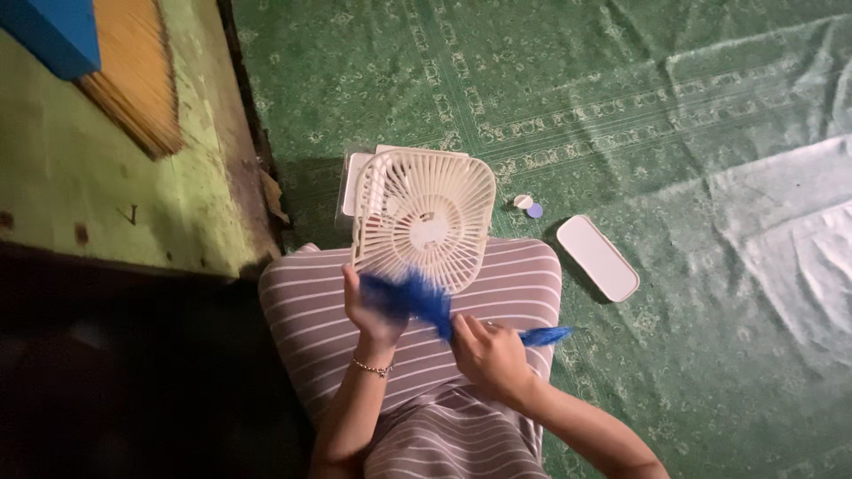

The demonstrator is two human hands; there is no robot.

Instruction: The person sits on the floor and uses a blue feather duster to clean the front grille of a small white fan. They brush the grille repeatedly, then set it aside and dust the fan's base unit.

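Head view: small cream desk fan (424,217) is propped on the striped lap (524,284), grille tilted up so the front is reachable. Its lower left edge is steadied by the left hand (373,310), fingers curled shut on the frame. A blue cloth (417,300) is pinched closed in the right hand (488,355) and laid against the grille's bottom. A white oblong cover (597,257) and two small round caps (529,206) are set aside on the green patterned mat (621,106).
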